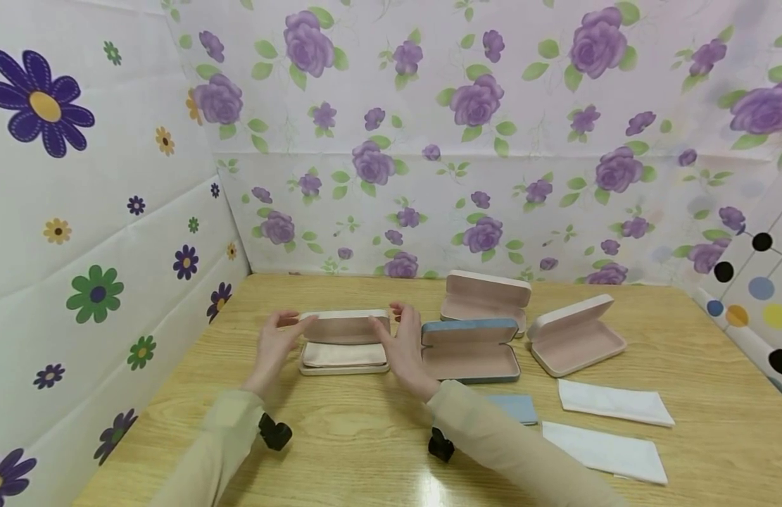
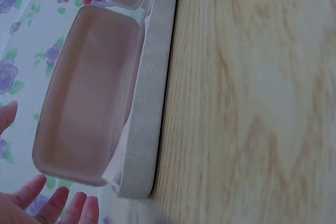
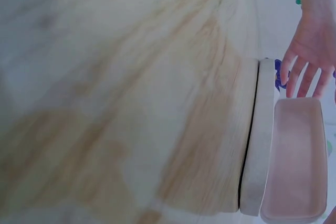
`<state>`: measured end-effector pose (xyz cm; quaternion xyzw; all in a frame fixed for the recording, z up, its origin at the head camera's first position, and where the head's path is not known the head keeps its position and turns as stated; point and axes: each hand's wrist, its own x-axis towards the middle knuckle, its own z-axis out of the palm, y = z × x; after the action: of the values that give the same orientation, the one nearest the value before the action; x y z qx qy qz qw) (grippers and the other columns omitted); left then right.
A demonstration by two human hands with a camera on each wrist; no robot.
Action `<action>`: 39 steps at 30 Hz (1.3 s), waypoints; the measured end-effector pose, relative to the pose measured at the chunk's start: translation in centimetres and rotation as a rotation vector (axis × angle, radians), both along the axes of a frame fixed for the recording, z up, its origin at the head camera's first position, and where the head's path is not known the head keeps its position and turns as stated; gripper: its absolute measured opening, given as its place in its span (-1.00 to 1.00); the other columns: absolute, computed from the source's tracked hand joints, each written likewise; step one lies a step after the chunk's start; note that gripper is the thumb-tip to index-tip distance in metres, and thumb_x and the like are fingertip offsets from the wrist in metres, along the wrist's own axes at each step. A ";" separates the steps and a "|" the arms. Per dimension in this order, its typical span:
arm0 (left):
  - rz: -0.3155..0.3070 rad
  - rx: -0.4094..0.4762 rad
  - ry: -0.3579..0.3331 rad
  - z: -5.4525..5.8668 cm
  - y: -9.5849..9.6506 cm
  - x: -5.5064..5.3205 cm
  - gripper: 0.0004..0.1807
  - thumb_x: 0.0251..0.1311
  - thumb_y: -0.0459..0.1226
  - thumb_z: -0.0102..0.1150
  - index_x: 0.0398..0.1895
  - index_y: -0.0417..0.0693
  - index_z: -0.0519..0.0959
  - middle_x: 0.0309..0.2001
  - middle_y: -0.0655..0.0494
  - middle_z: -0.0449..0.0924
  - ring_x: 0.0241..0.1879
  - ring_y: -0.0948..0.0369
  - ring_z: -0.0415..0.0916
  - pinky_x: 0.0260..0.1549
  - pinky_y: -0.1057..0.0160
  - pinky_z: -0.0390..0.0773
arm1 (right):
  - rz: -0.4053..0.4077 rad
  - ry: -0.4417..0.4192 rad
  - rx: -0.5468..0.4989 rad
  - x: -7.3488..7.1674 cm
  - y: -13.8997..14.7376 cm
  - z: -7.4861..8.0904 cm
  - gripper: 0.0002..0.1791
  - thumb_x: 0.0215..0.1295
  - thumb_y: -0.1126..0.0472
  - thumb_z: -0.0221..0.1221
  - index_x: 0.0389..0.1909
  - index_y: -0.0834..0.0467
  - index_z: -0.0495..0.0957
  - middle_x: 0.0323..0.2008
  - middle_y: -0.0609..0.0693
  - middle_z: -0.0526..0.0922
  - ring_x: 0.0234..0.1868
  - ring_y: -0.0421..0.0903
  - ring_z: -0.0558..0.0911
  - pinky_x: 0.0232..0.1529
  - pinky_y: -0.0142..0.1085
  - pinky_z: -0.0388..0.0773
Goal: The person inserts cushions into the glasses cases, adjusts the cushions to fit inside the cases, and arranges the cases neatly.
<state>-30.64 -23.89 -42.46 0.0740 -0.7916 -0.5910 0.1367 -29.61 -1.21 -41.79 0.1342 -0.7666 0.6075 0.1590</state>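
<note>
A white glasses case with a pink lining stands with its lid raised. A folded pale pink cloth lies inside its base. At the lid's left end is my left hand, with fingers extended and thumb near the top corner. My right hand is at the other end, its thumb in front of the lid's right part. In the left wrist view, the fingers of the left hand look straight beside the lid. Whether either thumb touches the lid, I cannot tell.
Right of the hands stand an open blue glasses case, an open white case behind it and another open white case. Nearer lie a blue folded cloth and two white cloths. Floral sheets border the wooden table.
</note>
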 end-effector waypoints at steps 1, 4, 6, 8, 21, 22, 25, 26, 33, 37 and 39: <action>0.004 0.008 0.002 0.2 0.2 0.1 -0.22 -0.07 0.10 0.28 0.08 -0.27 0.33 0.00 -0.18 0.33 -0.11 0.02 0.35 -0.31 0.12 0.50 | -0.006 -0.006 0.004 0.0 -0.1 0.0 -0.44 0.26 -0.05 0.07 0.11 0.23 0.20 -0.01 0.17 0.23 0.02 0.14 0.24 -0.04 -0.07 0.21; 0.023 0.017 -0.007 1.0 1.1 0.7 -0.22 -0.07 0.11 0.28 0.07 -0.28 0.32 0.00 -0.20 0.31 -0.10 0.01 0.33 -0.26 0.09 0.48 | -0.014 -0.056 -0.007 0.1 -0.4 0.0 -0.40 0.28 -0.10 0.03 0.17 0.20 0.15 0.08 0.18 0.18 0.10 0.13 0.19 0.02 -0.03 0.18; 0.041 0.032 -0.020 1.3 1.6 1.0 -0.22 -0.08 0.11 0.29 0.06 -0.26 0.32 0.00 -0.18 0.31 -0.10 0.02 0.32 -0.23 0.09 0.45 | -0.009 -0.096 -0.025 0.1 -0.6 0.0 -0.37 0.29 -0.11 0.01 0.20 0.21 0.12 0.12 0.20 0.15 0.13 0.14 0.17 0.05 -0.01 0.17; 0.059 0.039 -0.041 1.7 2.3 1.4 -0.20 -0.09 0.11 0.29 0.07 -0.27 0.30 0.01 -0.18 0.30 -0.09 0.02 0.30 -0.20 0.09 0.42 | -0.009 -0.141 -0.043 0.0 -0.8 -0.1 -0.35 0.29 -0.12 0.00 0.22 0.21 0.10 0.15 0.23 0.13 0.16 0.16 0.15 0.06 0.00 0.16; 0.175 0.110 -0.098 1.0 3.4 0.9 -0.23 -0.09 0.09 0.30 0.04 -0.26 0.30 -0.06 -0.13 0.34 -0.09 0.04 0.28 -0.20 0.19 0.32 | -0.085 -0.328 -0.107 -0.7 -1.8 -0.9 -0.33 0.26 -0.21 -0.03 0.12 0.25 0.15 0.01 0.25 0.22 -0.06 0.09 0.30 -0.06 -0.05 0.26; 0.177 0.113 -0.099 0.9 3.5 0.9 -0.25 -0.08 0.08 0.30 0.03 -0.26 0.30 -0.07 -0.13 0.34 -0.10 0.04 0.28 -0.24 0.21 0.31 | -0.091 -0.326 -0.108 -0.7 -1.9 -1.0 -0.34 0.26 -0.20 -0.02 0.11 0.26 0.16 -0.01 0.24 0.24 -0.07 0.09 0.31 -0.07 -0.04 0.27; 0.177 0.131 -0.097 0.9 3.6 0.9 -0.27 -0.05 0.06 0.29 0.03 -0.25 0.29 -0.10 -0.12 0.34 -0.13 0.06 0.27 -0.26 0.22 0.29 | -0.101 -0.322 -0.111 -0.9 -2.1 -1.1 -0.37 0.27 -0.17 -0.01 0.09 0.26 0.17 -0.04 0.22 0.26 -0.07 0.09 0.32 -0.06 -0.04 0.27; 0.172 0.141 -0.094 0.9 3.6 0.9 -0.27 -0.04 0.05 0.29 0.04 -0.26 0.28 -0.10 -0.13 0.33 -0.13 0.05 0.27 -0.24 0.20 0.28 | -0.105 -0.319 -0.110 -0.9 -2.2 -1.1 -0.37 0.27 -0.17 0.00 0.09 0.26 0.18 -0.04 0.21 0.26 -0.06 0.10 0.32 -0.04 -0.04 0.26; 0.151 0.153 -0.083 1.0 3.8 0.8 -0.27 0.01 0.00 0.27 0.14 -0.23 0.26 -0.05 -0.16 0.30 -0.09 0.03 0.25 -0.14 0.14 0.26 | -0.108 -0.332 -0.118 -0.7 -2.5 -0.9 -0.36 0.27 -0.18 -0.01 0.13 0.23 0.16 -0.02 0.20 0.25 -0.02 0.10 0.31 -0.01 -0.02 0.25; 0.140 0.147 -0.074 1.1 3.7 0.8 -0.33 0.01 -0.03 0.27 0.10 -0.21 0.30 -0.07 -0.15 0.32 -0.13 0.05 0.26 -0.20 0.18 0.28 | -0.114 -0.341 -0.122 -0.7 -2.5 -0.8 -0.37 0.27 -0.21 -0.04 0.11 0.21 0.18 -0.07 0.17 0.28 -0.08 0.07 0.32 -0.04 -0.03 0.26; 0.136 0.144 -0.079 1.1 3.6 0.9 -0.37 0.01 -0.04 0.29 0.07 -0.20 0.33 -0.11 -0.13 0.34 -0.16 0.06 0.28 -0.25 0.19 0.30 | -0.116 -0.352 -0.126 -0.7 -2.4 -0.9 -0.40 0.28 -0.21 -0.05 0.08 0.19 0.21 -0.07 0.16 0.30 -0.09 0.05 0.33 -0.05 -0.05 0.27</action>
<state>-29.70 -20.27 -41.34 0.1606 -0.7450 -0.6323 0.1395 -30.35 -3.60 -42.65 -0.0287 -0.7496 0.6581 0.0655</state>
